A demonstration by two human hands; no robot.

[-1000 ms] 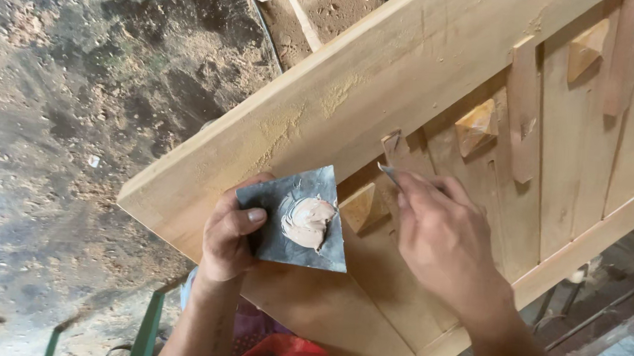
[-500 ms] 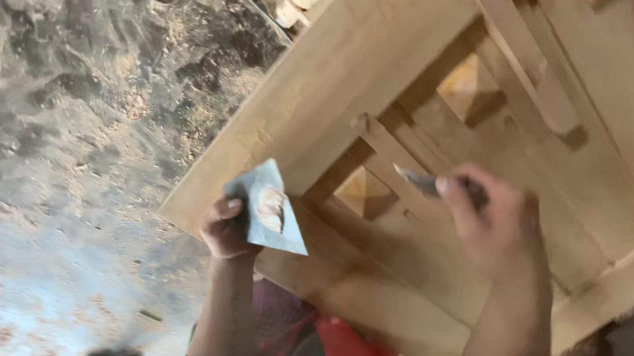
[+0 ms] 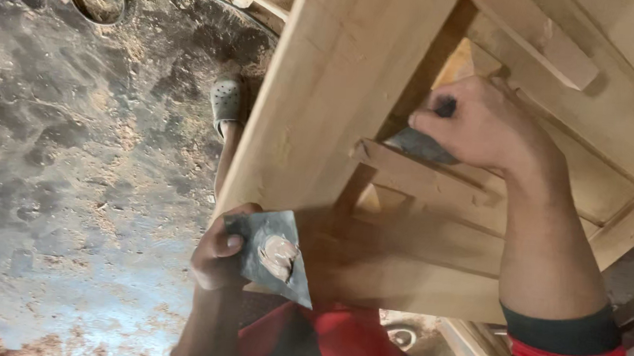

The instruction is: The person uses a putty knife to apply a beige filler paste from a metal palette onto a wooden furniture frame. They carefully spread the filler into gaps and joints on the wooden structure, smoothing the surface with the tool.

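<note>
Now left hand (image 3: 215, 256) pinching a grey plate (image 3: 272, 254) with a putty dab (image 3: 280, 254) at the door's (image 3: 322, 90) edge; right hand (image 3: 485, 126) fisted round a knife (image 3: 416, 144), blade against a slat (image 3: 420, 178).

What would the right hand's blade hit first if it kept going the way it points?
Probably the wooden slat just under the putty knife in the right hand; depth is hard to judge.

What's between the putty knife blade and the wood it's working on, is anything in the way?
Nothing visible. The right hand holds the putty knife with its blade lying against a raised wooden slat of the door panel. The left hand keeps the grey plate of filler lower down, apart from it.
</note>
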